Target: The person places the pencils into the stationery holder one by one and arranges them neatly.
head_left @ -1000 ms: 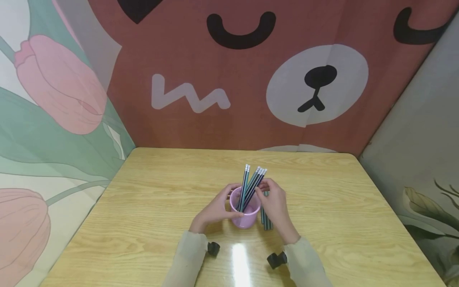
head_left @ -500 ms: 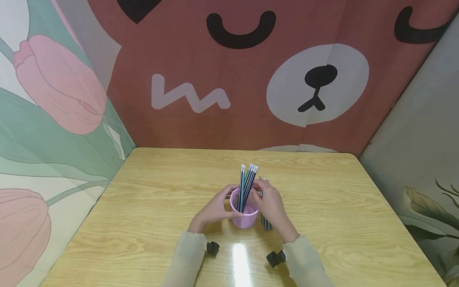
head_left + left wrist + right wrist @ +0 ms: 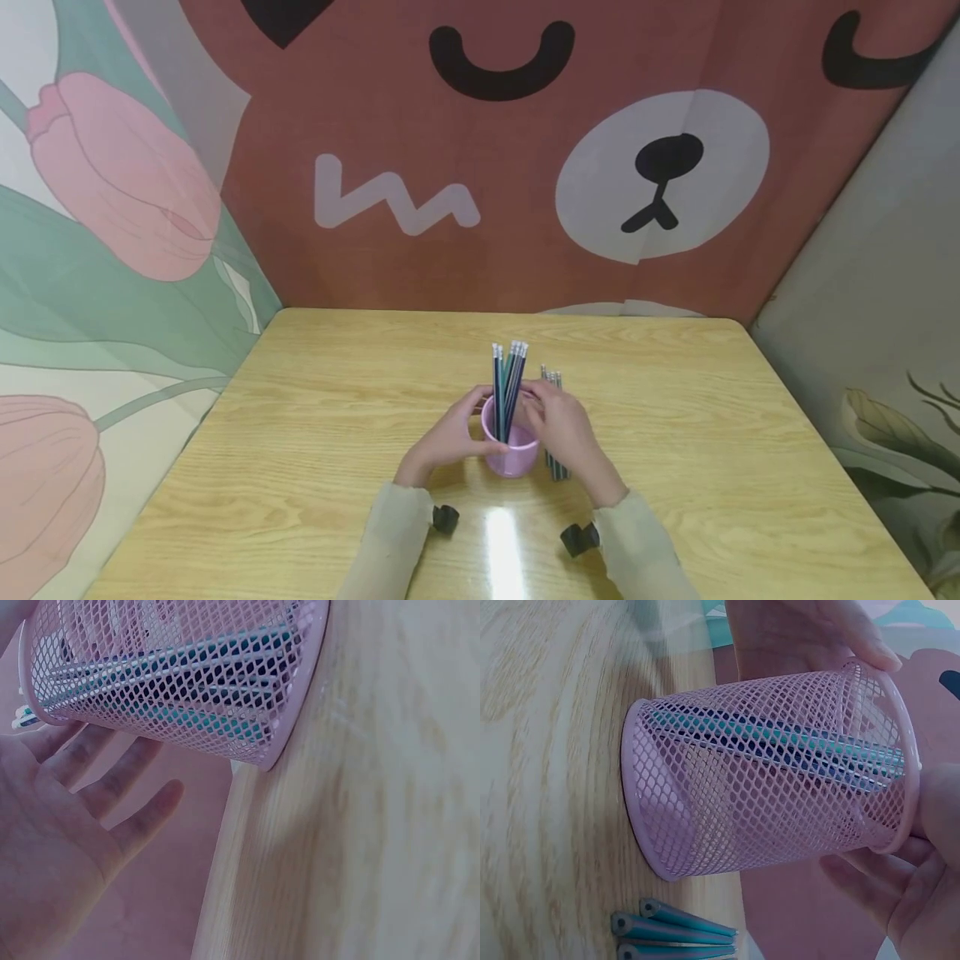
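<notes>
A pink mesh pencil cup [image 3: 512,463] stands upright on the wooden table. Several striped pencils [image 3: 507,387], white erasers up, lean inside it toward its left side. My left hand [image 3: 448,433] holds the cup from the left, thumb across the near side and fingers round the back; in the left wrist view those fingers [image 3: 124,780] extend past the mesh [image 3: 187,697]. At the opposite side, my right hand [image 3: 567,423] grips the rim, its thumb over the opening. In the right wrist view its fingers [image 3: 877,881] lie along the outside near the rim.
Several loose pencils [image 3: 557,468] lie on the table just right of the cup, partly under my right hand. Wood-grain table [image 3: 337,400] extends around, ending at a back wall with a printed bear [image 3: 517,275]. Both wrists carry small black devices [image 3: 445,520].
The pencils in the cup have swung from leaning right to nearly upright at the left. My right hand has shifted slightly left toward the rim, uncovering more of the loose pencils. The left hand stays put.
</notes>
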A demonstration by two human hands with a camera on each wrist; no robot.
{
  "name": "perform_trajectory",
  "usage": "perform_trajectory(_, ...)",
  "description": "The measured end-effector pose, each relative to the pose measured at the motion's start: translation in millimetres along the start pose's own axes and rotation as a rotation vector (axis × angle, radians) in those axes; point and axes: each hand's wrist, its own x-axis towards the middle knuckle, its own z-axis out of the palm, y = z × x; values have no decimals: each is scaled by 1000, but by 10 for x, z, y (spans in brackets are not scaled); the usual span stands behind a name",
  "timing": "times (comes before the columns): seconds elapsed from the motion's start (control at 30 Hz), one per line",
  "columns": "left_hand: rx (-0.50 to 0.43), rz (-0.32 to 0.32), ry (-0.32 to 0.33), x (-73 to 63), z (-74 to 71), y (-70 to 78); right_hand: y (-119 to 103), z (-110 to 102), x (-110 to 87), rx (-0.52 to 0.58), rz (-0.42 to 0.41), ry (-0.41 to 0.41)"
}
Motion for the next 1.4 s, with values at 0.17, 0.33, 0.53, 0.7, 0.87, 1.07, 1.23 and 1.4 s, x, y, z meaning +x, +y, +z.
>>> perform_trajectory(0.17, -14, 10, -6, 10, 3, 0, 62, -12, -16, 100, 59, -5)
perform_trajectory(0.33, -9, 9, -3, 19, 4, -1, 133, -42, -31, 152, 114, -12)
perform_trajectory(0.53, 3, 15, 5, 22, 6, -11, 282, -66, -8, 116, 191, 17)
perform_trajectory(0.7, 5, -10, 10, 12, 8, -14, 416, -82, 1, 62, 314, 11)
perform_trajectory(0.87, 2, -4, 11, 11, 8, -17, 525, -49, -7, 20, 407, -31)
perform_trajectory(1.07, 3, -15, 9, 13, 13, -20, 608, 26, 1, 26, 458, -51)
perform_trajectory(1.23, -3, -21, 6, 8, 16, -21, 648, 71, 7, 19, 472, -64)
perform_trajectory(1.4, -2, -30, 4, 4, 14, -15, 685, 120, 43, -11, 490, -83)
